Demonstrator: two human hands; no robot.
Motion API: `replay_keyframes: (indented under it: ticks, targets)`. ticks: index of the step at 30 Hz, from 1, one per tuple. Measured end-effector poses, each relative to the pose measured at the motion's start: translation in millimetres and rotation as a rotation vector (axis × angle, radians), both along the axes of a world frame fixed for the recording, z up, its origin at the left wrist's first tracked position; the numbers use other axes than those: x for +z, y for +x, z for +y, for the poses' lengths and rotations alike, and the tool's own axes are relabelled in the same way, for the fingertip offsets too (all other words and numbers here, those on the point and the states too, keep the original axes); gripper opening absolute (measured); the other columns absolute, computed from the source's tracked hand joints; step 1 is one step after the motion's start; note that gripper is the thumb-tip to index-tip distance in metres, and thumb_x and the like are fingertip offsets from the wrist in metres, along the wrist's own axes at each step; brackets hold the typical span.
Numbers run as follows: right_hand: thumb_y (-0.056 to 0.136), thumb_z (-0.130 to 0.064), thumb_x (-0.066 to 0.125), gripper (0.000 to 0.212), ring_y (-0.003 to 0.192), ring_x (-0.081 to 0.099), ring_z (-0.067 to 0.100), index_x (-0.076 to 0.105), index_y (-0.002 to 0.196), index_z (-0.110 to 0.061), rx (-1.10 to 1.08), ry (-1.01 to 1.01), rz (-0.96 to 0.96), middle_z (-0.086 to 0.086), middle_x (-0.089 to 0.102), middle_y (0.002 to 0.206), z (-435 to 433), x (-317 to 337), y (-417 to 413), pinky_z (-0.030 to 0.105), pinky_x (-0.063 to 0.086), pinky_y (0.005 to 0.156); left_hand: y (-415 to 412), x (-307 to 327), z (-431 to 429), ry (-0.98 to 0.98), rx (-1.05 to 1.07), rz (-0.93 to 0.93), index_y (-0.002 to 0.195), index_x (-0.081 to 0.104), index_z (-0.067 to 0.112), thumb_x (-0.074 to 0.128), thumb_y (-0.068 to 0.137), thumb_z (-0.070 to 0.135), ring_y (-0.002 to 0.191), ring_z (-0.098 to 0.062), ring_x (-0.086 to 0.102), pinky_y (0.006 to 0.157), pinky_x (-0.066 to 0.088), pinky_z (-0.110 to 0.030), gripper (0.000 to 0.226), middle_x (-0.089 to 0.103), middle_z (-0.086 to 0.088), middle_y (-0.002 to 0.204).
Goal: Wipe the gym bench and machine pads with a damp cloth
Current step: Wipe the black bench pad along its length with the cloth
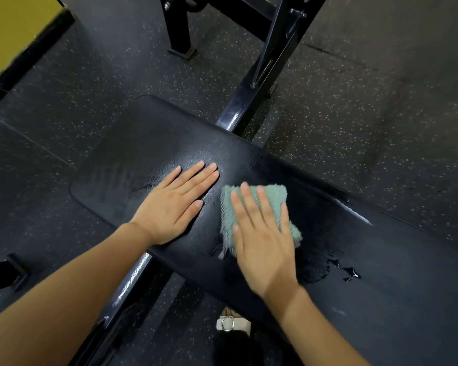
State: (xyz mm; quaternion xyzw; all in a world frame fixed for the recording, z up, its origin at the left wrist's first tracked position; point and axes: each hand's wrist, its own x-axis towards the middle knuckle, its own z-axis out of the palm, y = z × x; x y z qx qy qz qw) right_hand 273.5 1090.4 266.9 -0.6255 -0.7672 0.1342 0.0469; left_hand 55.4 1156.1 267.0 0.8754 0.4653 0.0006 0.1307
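At the far left there is a yellow wall with a black strip along its bottom [16,30]. Next to it lies the dark rubber floor with tiny pale specks [64,85]. Low on the left, a short black metal foot [9,270] sits on that floor.

Then comes the long black padded desk [148,138]. It runs from its rounded end on the left, down and away to the right. Its top looks shiny and wet in streaks.

The left hand [175,207] lies flat on the desk, near the rounded end. Its fingers are straight and close together, palm down, and it holds nothing.

A shiny black metal bar [135,276] shows under the near edge of the desk. A little to the right, down on the floor, there is a white shoe with a silver buckle [230,323]. At the top, thick black metal posts [273,48] stand on the floor behind the desk.

Just beside the left hand is the folded pale green fluffy cloth [267,199]. It lies on the middle of the desk, not touching the left hand.

The right hand [262,239] is on top of the cloth, pressing it down — flat, with straight fingers spread out, not curled around it. This hand looks a bit blurry.

To the right of it, a dark wet patch with small shiny water drops [347,270] sits on the desk.
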Motion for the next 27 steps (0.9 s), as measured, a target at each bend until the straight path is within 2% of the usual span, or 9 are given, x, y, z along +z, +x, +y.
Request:
replay_keyframes:
  ticks: [6,13,18,24,27]
  targets:
    - [0.102,-0.032,0.018,0.057,0.152,0.007,0.021,0.017,0.157,-0.022,-0.063,-0.008,-0.009,-0.003,0.011,0.165,20.6,-0.5,-7.0,0.051,0.011,0.122,0.1,-0.7,0.2,-0.008,0.014,-0.006,0.159,0.013,0.021,0.018,0.105,0.034,0.153,-0.014,0.005,0.123,0.004,-0.043,0.055,0.010,0.007,0.166]
    - [0.096,-0.035,0.030,0.060,0.151,0.017,0.021,0.027,0.155,-0.023,0.182,-0.016,0.006,-0.004,0.016,0.164,-59.8,0.2,-39.0,0.051,0.016,0.116,-0.2,-2.6,0.3,-0.005,0.015,-0.012,0.159,0.015,0.021,0.019,0.105,0.032,0.153,-0.014,0.006,0.123,0.007,-0.042,0.055,0.011,0.008,0.166]
    - [0.098,-0.036,0.031,0.058,0.150,0.018,0.016,0.029,0.154,-0.026,0.257,-0.026,-0.009,-0.007,0.019,0.163,-47.9,-0.4,-24.1,0.048,0.017,0.116,-0.5,-3.5,0.2,0.001,0.017,-0.010,0.159,0.015,0.021,0.019,0.105,0.031,0.153,-0.014,0.006,0.123,0.007,-0.042,0.055,0.011,0.008,0.166]
    - [0.100,-0.035,0.024,0.057,0.151,0.014,0.018,0.025,0.156,-0.022,0.043,0.000,-0.029,-0.004,0.018,0.164,18.0,-1.2,-1.7,0.048,0.008,0.120,0.8,-2.6,-0.5,0.004,0.027,-0.012,0.159,0.016,0.021,0.021,0.104,0.031,0.153,-0.014,0.006,0.124,0.006,-0.041,0.055,0.012,0.008,0.166]
    - [0.101,-0.036,0.021,0.059,0.152,0.010,0.021,0.021,0.157,-0.018,0.021,-0.003,-0.052,0.000,0.014,0.165,22.5,0.0,-2.3,0.049,0.005,0.120,0.9,-2.0,-0.4,0.008,0.026,-0.012,0.158,0.018,0.020,0.021,0.104,0.031,0.153,-0.014,0.007,0.124,0.006,-0.041,0.056,0.013,0.007,0.166]
